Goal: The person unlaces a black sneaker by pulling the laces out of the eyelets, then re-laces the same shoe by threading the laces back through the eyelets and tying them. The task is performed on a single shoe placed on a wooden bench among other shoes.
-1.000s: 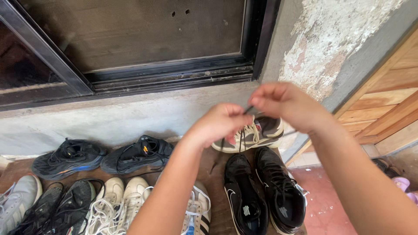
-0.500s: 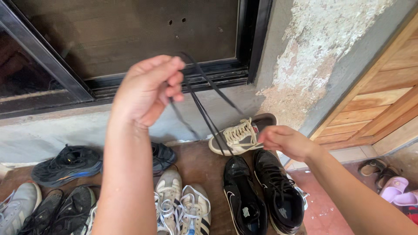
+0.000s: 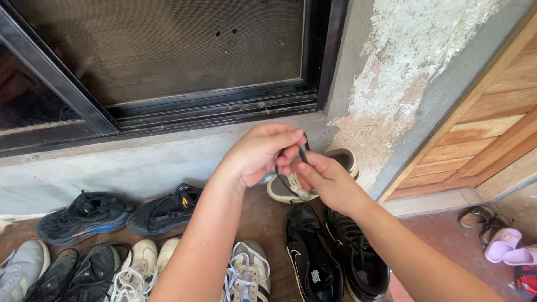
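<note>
Black lace (image 3: pixel 302 152): pinched between both hands, held up in front of the concrete sill (image 3: pixel 140 162), above the beige shoe (image 3: pixel 291 187).
Left hand (image 3: pixel 260 154): fingers closed on the lace, touching the right hand.
Right hand (image 3: pixel 327 179): thumb and fingers gripping the same lace from below.
Beige shoe: on the floor directly beneath the hands, by the wall.
Black sneakers (image 3: pixel 335 260): a pair just below the right forearm.
</note>
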